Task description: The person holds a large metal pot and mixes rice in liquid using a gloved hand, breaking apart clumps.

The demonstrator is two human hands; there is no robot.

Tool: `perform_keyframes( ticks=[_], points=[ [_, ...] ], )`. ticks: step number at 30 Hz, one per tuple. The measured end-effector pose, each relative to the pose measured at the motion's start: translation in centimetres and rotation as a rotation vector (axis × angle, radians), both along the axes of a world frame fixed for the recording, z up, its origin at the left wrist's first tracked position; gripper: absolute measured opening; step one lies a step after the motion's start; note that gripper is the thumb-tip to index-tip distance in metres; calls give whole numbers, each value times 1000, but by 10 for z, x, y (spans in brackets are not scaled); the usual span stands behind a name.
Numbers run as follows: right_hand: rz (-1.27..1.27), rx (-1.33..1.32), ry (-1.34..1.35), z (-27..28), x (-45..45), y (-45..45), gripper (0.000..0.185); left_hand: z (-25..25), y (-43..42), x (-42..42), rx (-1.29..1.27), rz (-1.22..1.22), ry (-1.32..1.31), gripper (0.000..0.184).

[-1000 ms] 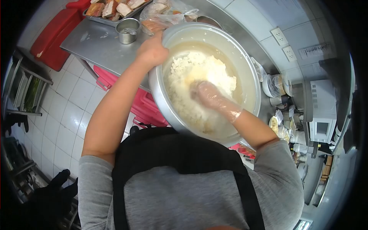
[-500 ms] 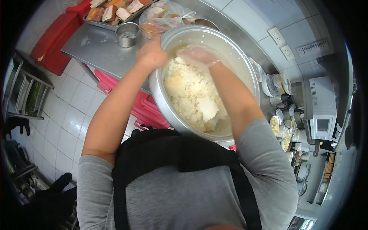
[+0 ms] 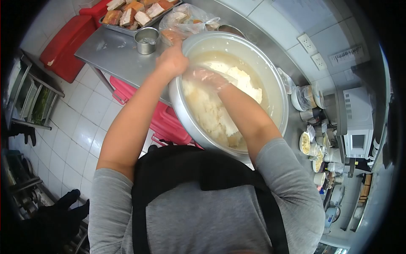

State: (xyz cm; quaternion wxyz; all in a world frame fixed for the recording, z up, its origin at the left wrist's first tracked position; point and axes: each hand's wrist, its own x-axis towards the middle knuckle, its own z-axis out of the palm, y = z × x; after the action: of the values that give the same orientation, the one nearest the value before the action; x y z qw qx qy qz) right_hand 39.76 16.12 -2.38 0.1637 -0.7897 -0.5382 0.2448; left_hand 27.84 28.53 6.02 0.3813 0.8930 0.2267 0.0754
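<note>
A large metal pot holds clumped white rice and cloudy liquid. My left hand is closed over the pot's left rim. Inside the pot, my right hand wears a clear plastic glove and is at the rice's left side, near the wall. Motion smears its fingers, so whether they grip any rice is unclear. One lump of rice lies under my right forearm, partly hidden by it.
On the steel table stand a metal cup, a plastic bag and a tray of meat chunks. Pink bins sit below. Bowls of food and a microwave are to the right.
My right hand has swept left and slightly down through the pot. The rice has shifted, with more of it spread toward the upper right. My left hand keeps hold of the rim.
</note>
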Motion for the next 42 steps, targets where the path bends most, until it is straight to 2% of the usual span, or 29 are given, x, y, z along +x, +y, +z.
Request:
perform_keyframes(
  ticks=[2, 4, 5, 7, 10, 13, 16, 19, 22, 25, 28, 31, 34, 37, 40, 42],
  points=[
    [66, 60, 131, -20, -4, -6, 42, -3, 2, 1, -1, -5, -10, 60],
    [221, -37, 79, 14, -27, -22, 34, -4, 1, 3, -7, -9, -29, 59],
    [344, -158, -36, 68, -54, -36, 27, -4, 1, 1, -6, -7, -40, 58],
    [446, -201, -344, 119, -82, -61, 25, -2, -1, -2, -3, -6, -31, 58],
    [211, -171, -322, 131, -82, -103, 17, 0, -1, 0, 1, -10, -21, 58],
    [147, -191, -315, 117, -92, -141, 30, -5, 1, 1, 3, -15, -42, 58],
    [126, 19, -309, 80, -110, -165, 56, -5, 0, 4, 7, -18, -44, 58],
    [166, -157, -554, 77, -140, -160, 73, -7, 0, 1, 10, -13, -85, 57],
    [209, -402, -560, 73, -126, -138, 75, -10, 1, 2, 28, -23, -119, 57],
    [-99, 26, -677, 27, -89, -121, 74, -7, 1, 0, 27, -68, -73, 60],
    [-170, -26, -578, 18, -61, -99, 70, -7, 4, 1, 12, -64, -73, 65],
    [-144, 175, -151, 31, -32, -97, 47, -7, 5, 0, -3, -37, -94, 70],
    [-11, 136, -115, 60, -49, -49, 26, -10, 3, 3, -8, -15, -59, 73],
    [-39, -111, -185, 3, -72, -18, 19, -15, 6, 6, -19, -22, -44, 76],
    [124, -78, -222, 41, -75, -63, 18, -13, 7, 6, -27, -17, -26, 76],
    [88, -96, -319, 20, -42, -99, 13, -10, 5, 6, -12, -26, -5, 76]
  ],
)
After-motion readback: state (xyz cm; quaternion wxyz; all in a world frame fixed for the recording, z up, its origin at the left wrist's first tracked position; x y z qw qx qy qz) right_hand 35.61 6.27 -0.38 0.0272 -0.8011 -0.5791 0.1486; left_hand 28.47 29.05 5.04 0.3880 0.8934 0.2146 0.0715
